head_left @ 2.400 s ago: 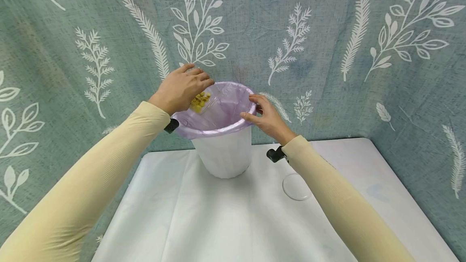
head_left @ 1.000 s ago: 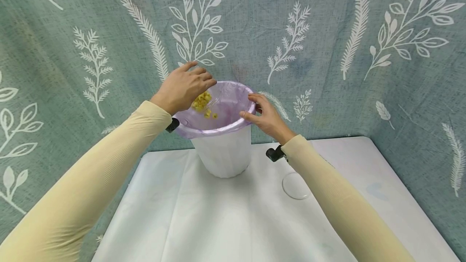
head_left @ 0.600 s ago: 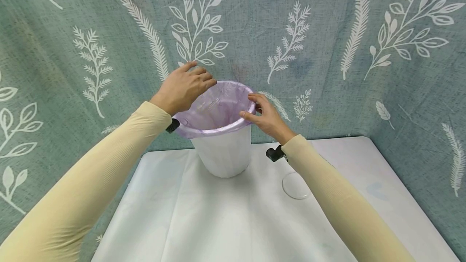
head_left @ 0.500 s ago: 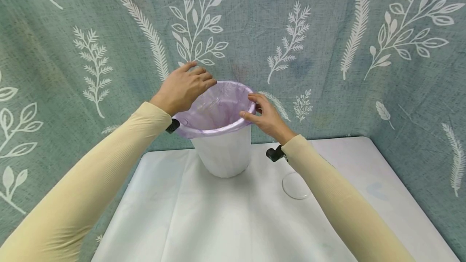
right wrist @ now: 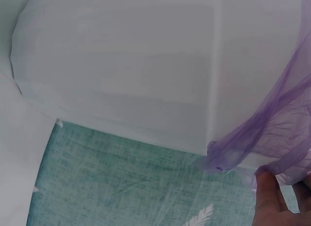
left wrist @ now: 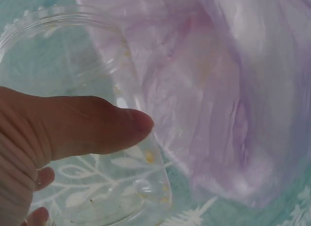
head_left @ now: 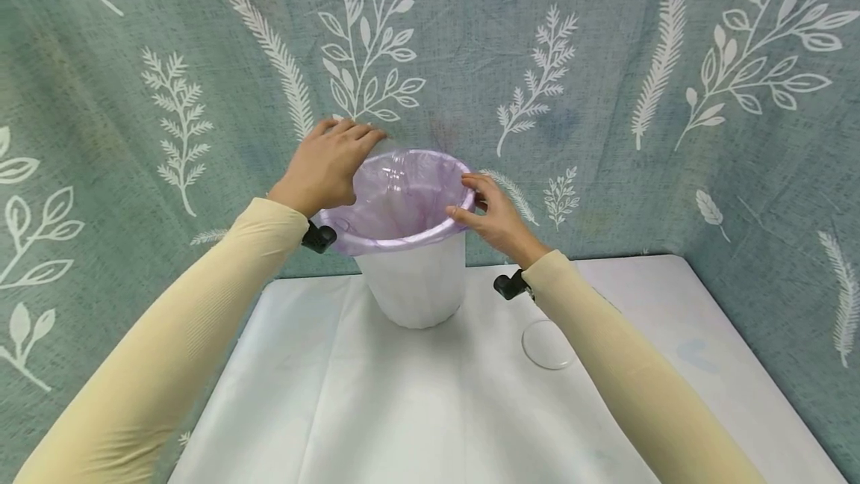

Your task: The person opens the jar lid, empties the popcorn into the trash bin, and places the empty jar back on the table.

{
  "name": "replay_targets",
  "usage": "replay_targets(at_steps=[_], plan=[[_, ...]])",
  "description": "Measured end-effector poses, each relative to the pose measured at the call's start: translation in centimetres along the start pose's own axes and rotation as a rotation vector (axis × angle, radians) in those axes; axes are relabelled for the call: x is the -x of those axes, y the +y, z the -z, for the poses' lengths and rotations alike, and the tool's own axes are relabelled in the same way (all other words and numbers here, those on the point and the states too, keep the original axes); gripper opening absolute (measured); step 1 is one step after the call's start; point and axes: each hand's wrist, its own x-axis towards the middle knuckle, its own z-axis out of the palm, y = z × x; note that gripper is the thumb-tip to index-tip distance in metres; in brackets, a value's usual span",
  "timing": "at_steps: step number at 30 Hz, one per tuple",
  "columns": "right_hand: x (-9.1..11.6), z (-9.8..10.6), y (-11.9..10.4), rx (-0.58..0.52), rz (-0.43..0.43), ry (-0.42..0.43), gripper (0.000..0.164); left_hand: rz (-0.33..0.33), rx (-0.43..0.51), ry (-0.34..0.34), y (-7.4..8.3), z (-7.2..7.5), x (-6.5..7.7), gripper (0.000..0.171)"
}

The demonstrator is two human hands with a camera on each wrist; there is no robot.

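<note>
My left hand is over the left side of a white trash can, gripping a clear plastic container. A few small yellow bits cling to its wall in the left wrist view, where the thumb lies across it. Only a faint part of the container shows past the fingers in the head view. A thin purple trash bag lines the can and folds over its rim. At the right of that rim, my right hand pinches the bag-covered edge between thumb and fingers.
The can stands near the back of a white-covered table. A clear round lid lies on the table beside the right forearm. Close behind hangs a green leaf-patterned cloth.
Yellow pieces slid out of the container into the lined can. Since then, my left hand has turned and shifted slightly left, tipping the container differently. The right hand has stayed on the rim.
</note>
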Motion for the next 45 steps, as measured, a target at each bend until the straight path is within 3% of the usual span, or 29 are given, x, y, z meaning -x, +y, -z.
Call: replay_targets(at_steps=[11, 18, 27, 34, 45], plan=[[0.0, 0.1, 0.2, -0.013, -0.011, -0.006, 0.072, 0.238, 0.203, 0.06, 0.0, -0.7, 0.4, 0.111], [0.0, 0.3, 0.1, -0.033, -0.026, -0.016, 0.071, 0.414, 0.5, 0.124, 0.1, -1.3, 0.9, 0.114], [0.0, 0.1, 0.2, -0.026, 0.001, 0.013, 0.073, 0.568, 0.825, 0.233, 0.4, -2.4, 1.0, 0.11], [0.0, 0.0, 0.3, -0.028, 0.014, 0.018, 0.072, 0.622, 1.002, 0.325, 0.7, -3.1, 1.3, 0.092], [-0.2, -0.2, 0.2, -0.032, 0.007, 0.017, 0.073, 0.666, 1.202, 0.323, 1.3, -3.4, 2.3, 0.102]])
